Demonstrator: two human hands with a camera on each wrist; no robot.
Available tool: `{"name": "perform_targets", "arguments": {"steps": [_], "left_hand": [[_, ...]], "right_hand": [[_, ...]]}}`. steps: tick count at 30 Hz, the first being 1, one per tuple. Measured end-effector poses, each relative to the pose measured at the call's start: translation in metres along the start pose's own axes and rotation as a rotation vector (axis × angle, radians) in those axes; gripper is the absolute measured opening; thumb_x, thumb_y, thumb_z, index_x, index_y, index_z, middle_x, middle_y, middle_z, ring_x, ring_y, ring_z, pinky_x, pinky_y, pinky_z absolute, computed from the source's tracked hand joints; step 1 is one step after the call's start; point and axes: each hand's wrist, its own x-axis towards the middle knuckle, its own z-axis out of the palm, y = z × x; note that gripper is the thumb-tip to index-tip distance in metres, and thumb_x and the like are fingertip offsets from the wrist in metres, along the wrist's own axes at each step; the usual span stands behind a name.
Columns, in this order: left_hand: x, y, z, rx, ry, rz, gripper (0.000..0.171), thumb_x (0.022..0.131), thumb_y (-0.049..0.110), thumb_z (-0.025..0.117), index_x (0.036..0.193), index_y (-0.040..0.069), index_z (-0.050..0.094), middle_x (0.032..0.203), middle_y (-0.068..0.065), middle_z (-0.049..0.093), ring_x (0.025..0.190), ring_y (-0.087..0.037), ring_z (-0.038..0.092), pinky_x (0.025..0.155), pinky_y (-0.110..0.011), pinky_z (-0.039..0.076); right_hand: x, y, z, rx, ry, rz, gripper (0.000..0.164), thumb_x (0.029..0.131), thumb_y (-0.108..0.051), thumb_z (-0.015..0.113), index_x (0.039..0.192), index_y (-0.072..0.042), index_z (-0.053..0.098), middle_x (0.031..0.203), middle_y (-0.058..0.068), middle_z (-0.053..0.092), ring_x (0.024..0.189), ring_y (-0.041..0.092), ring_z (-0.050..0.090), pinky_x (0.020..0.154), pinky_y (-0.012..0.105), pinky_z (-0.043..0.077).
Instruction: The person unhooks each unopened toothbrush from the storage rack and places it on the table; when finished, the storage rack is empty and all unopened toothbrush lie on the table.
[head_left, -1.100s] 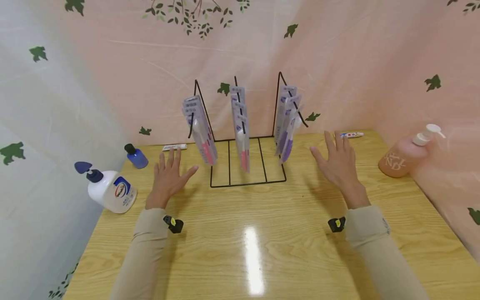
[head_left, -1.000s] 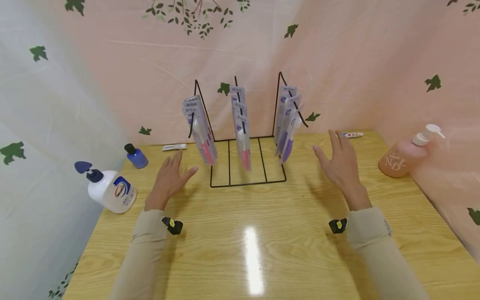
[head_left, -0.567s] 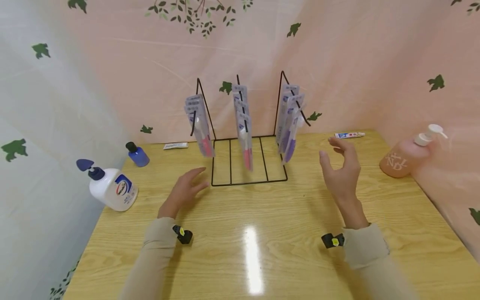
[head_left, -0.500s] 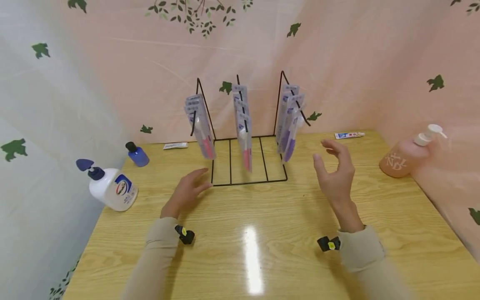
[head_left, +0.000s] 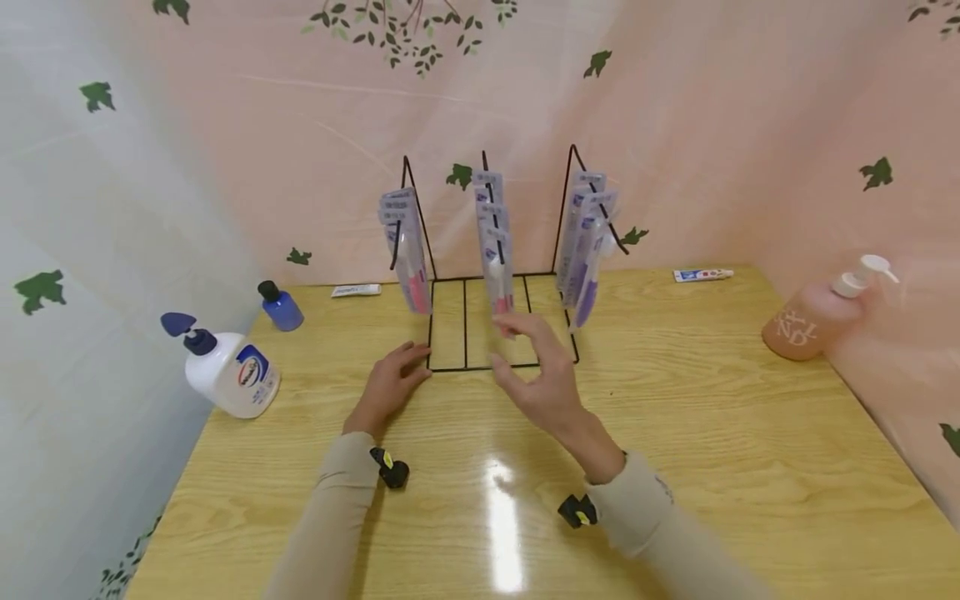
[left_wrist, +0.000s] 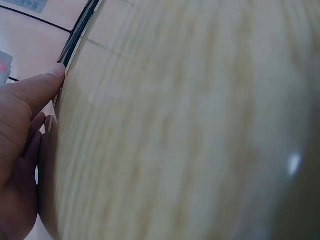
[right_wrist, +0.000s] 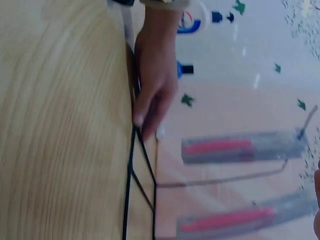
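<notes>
A black wire display rack stands on the table, with packaged toothbrushes hanging from its three hooks. Pink ones hang on the left and in the middle, purple ones on the right. My left hand pinches the base wire at the rack's front left corner; in the left wrist view its thumb lies on the wire. Over the base's front, my right hand holds nothing, thumb and forefinger spread apart, fingertips just below the middle toothbrushes. Its fingers barely show at the right wrist view's edge.
To the left stand a white pump bottle and a small blue bottle. One toothpaste tube lies behind the left hand, another at the back right. A pink pump bottle stands far right. Patterned cloth hangs behind.
Both hands were held flat and spread beside the rack. The left has moved right to the rack's front corner and taken hold; the right has swung left in front of the middle toothbrushes.
</notes>
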Motion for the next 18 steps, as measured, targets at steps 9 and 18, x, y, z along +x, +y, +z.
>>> {"name": "perform_targets", "arguments": {"steps": [9, 18], "left_hand": [[0.002, -0.001, 0.003, 0.004, 0.033, -0.047, 0.038, 0.090, 0.022, 0.067, 0.127, 0.013, 0.064, 0.135, -0.017, 0.056, 0.131, -0.039, 0.046, 0.109, -0.056, 0.034], [0.000, 0.002, 0.001, 0.002, 0.044, -0.040, 0.036, 0.090, 0.020, 0.067, 0.125, 0.011, 0.065, 0.134, -0.016, 0.058, 0.131, -0.037, 0.046, 0.109, -0.054, 0.035]], "right_hand": [[0.015, 0.015, 0.079, 0.003, -0.064, 0.257, 0.041, 0.092, -0.012, 0.062, 0.130, -0.002, 0.052, 0.125, 0.013, 0.057, 0.116, 0.024, 0.053, 0.097, 0.038, 0.048], [0.037, 0.043, 0.118, -0.049, 0.063, 0.579, 0.035, 0.096, -0.016, 0.056, 0.127, -0.002, 0.050, 0.123, 0.014, 0.056, 0.113, 0.023, 0.053, 0.100, 0.037, 0.045]]}}
